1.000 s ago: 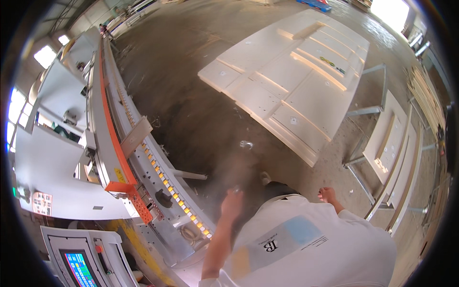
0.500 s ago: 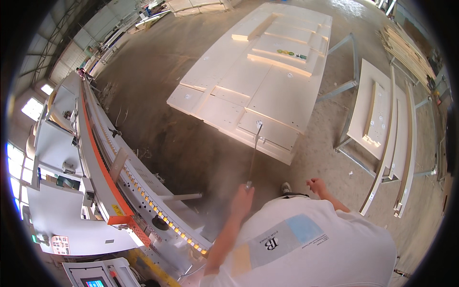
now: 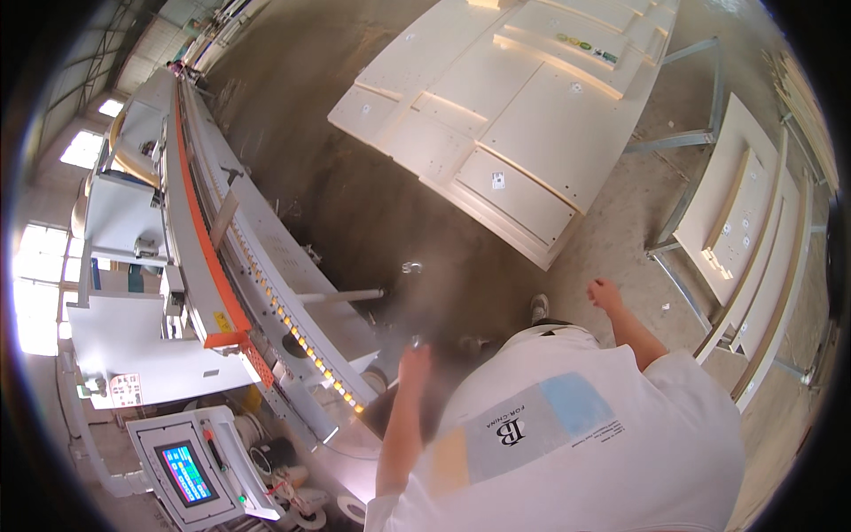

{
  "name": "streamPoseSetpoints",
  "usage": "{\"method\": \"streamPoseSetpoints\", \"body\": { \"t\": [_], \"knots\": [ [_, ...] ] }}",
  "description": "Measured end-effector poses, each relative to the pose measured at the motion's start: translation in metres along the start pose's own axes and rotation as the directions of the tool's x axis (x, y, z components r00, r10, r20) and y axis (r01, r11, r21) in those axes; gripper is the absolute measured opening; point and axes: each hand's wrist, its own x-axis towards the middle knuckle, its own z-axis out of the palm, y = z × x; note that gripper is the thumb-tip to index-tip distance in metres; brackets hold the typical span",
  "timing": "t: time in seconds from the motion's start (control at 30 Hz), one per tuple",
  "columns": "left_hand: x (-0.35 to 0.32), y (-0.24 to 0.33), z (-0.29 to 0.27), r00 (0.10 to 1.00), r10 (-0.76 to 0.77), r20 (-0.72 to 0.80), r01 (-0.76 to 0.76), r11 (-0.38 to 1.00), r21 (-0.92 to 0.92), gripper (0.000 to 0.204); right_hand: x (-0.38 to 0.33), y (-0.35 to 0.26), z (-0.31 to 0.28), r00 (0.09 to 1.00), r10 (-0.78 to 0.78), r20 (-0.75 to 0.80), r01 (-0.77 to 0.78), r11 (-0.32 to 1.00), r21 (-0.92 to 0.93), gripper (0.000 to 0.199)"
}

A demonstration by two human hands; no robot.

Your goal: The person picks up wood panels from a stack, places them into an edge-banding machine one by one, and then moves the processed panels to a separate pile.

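Note:
My left hand (image 3: 414, 365) is closed, low beside the edge of the long machine, with a small shiny metal end (image 3: 417, 340) at the top of the fist. This belongs to the thin rod-like tool that showed clearly a moment ago; most of its length is now hard to make out against the dark floor. Out to the right, my right hand (image 3: 605, 294) hangs with curled fingers and nothing visible in them. Ahead lies a broad stack of white panels (image 3: 523, 115), with a small label (image 3: 498, 181) on the near one.
Along my left runs a long machine with an orange rail (image 3: 208, 293) and a row of yellow-lit blocks (image 3: 284, 324). Its control screen (image 3: 187, 473) is at lower left. On the right, metal frames (image 3: 674, 140) hold white boards (image 3: 736, 208) and long strips.
My left hand has moved left and down, drawing the rod away from the panel stack. The view has shifted, bringing the control screen further in. My right hand remains curled.

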Motion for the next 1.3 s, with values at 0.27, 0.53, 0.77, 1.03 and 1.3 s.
{"method": "streamPoseSetpoints", "body": {
  "t": [0.27, 0.53, 0.77, 1.03, 1.3],
  "knots": [
    [-0.125, 0.005, 0.019, 0.872, 0.096, 0.479, -0.207, 0.961, 0.184, 0.046, 0.045, -0.173, 0.047, 0.974, 0.225, -0.028, -0.219, 0.965, 0.146, 0.086],
    [-0.138, 0.048, 0.017, 0.921, -0.162, 0.354, 0.097, 0.976, 0.194, 0.048, 0.099, -0.097, 0.071, 0.973, 0.197, -0.123, -0.126, 0.893, 0.432, 0.069],
    [-0.117, 0.042, 0.018, 0.89, 0.09, 0.447, -0.115, 0.993, 0.029, 0.037, 0.02, -0.128, 0.02, 0.967, 0.172, 0.186, -0.253, 0.663, 0.704, 0.053],
    [-0.096, 0.048, -0.036, 0.971, 0.025, 0.238, -0.06, 0.988, 0.144, 0.047, -0.044, -0.193, 0.018, 0.931, -0.355, 0.086, 0.233, 0.758, 0.609, 0.044],
    [-0.122, -0.059, -0.03, 0.875, -0.466, 0.134, 0.419, 0.588, -0.691, 0.024, -0.097, -0.275, 0.096, 0.855, -0.358, 0.375, 0.063, 0.789, 0.611, 0.042]
  ]
}}
